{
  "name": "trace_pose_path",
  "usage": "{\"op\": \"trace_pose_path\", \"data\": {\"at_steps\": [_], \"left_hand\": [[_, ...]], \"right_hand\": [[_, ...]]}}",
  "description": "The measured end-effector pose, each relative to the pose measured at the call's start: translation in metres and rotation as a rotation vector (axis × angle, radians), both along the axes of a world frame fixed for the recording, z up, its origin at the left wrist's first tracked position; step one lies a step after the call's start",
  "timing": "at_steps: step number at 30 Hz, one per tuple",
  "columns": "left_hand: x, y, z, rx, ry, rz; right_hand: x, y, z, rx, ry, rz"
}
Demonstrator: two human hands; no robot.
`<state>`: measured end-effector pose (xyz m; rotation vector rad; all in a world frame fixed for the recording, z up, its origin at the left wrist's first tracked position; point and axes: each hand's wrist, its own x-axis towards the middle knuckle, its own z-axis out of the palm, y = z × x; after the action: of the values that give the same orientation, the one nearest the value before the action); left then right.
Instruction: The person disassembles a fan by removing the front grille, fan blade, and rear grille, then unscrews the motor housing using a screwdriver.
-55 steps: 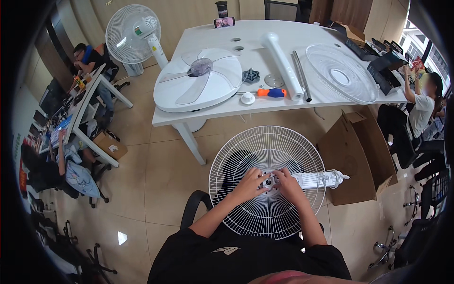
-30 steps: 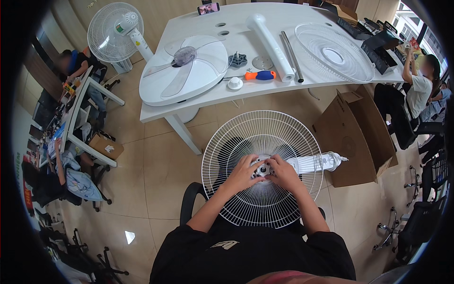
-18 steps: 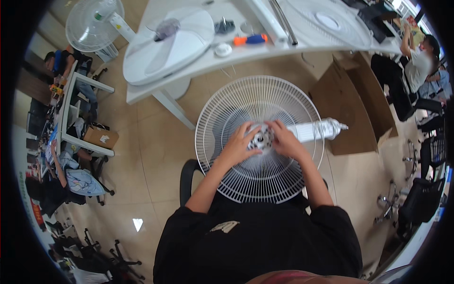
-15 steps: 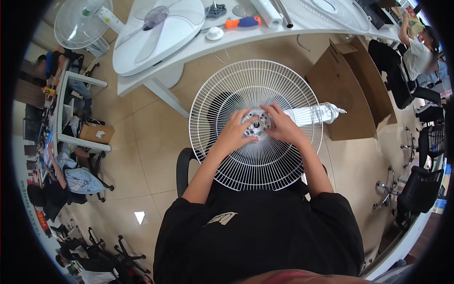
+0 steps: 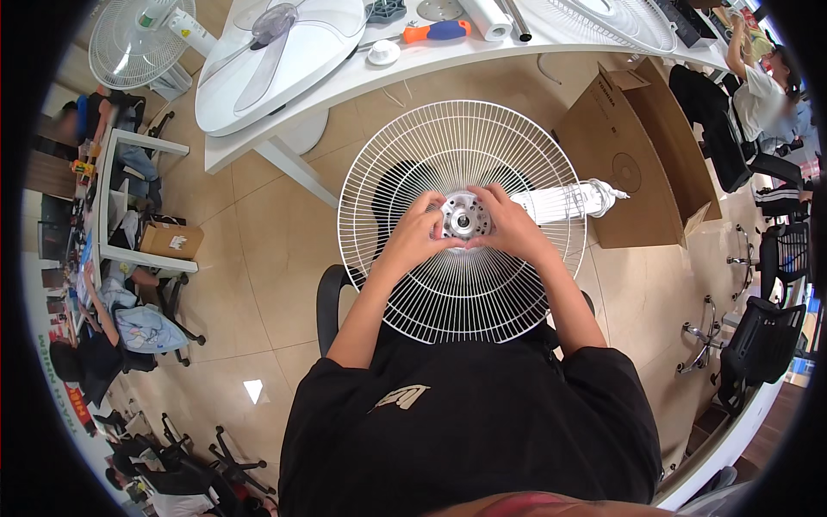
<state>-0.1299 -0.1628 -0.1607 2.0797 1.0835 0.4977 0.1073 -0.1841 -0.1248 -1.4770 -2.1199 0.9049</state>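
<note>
A round white wire fan guard [image 5: 465, 314] lies across my lap. At its middle is a silvery round hub plate [image 5: 466, 215] with holes and a dark centre. My left hand [image 5: 420, 231] curls round the plate's left side, and my right hand [image 5: 510, 226] curls round its right side. The two thumbs nearly meet at the plate's near edge. To the right, a white fan neck [image 5: 556, 202] with a cord bundled at its end shows through and beyond the wires. What lies under my fingertips is partly hidden.
A white table [image 5: 345, 95] ahead bears fan blades [image 5: 274, 26] on a white base, an orange-and-blue screwdriver [image 5: 438, 32], a white knob [image 5: 384, 52] and another guard [image 5: 603, 17]. An open cardboard box [image 5: 607, 159] stands at right. An assembled fan [image 5: 138, 39] is far left.
My fingers have shifted round the hub plate, the thumbs coming together at its near edge. The head view has moved slightly.
</note>
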Motion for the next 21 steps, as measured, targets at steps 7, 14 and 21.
{"op": "trace_pose_path", "data": {"at_steps": [7, 14, 21], "left_hand": [[0.012, -0.004, 0.015, 0.241, -0.033, 0.065], [0.001, 0.005, 0.017, -0.150, 0.118, 0.030], [0.011, -0.004, 0.018, 0.139, 0.001, 0.047]], "right_hand": [[0.001, 0.002, -0.005, 0.040, -0.022, 0.024], [0.000, 0.002, -0.002, -0.027, -0.010, 0.022], [0.002, 0.002, -0.007, 0.049, -0.054, 0.036]]}}
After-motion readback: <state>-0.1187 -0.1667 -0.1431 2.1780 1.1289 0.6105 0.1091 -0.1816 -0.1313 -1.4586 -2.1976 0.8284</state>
